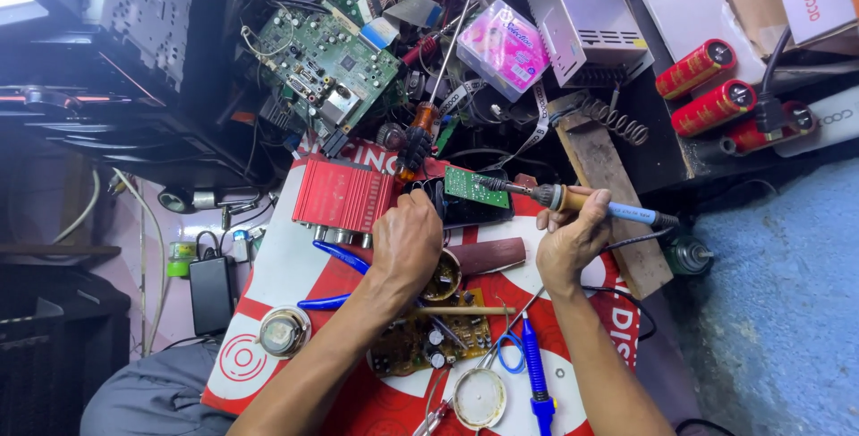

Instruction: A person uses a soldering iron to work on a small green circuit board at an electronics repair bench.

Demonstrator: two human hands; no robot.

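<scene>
On red board (268,275), R hand (573,239) grips soldering iron (573,200), tip at small PCB (476,187).

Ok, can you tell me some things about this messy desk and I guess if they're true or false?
1. The right hand holds a soldering iron with a blue handle. True.
2. The iron's tip points at a small green circuit board. True.
3. The left hand holds a hammer. False: it rests by the small board, and what it grips is hidden.
4. The finned metal box near the left hand is yellow. False: it is red.
5. Three red cylinders lie at the upper right. True.
</scene>
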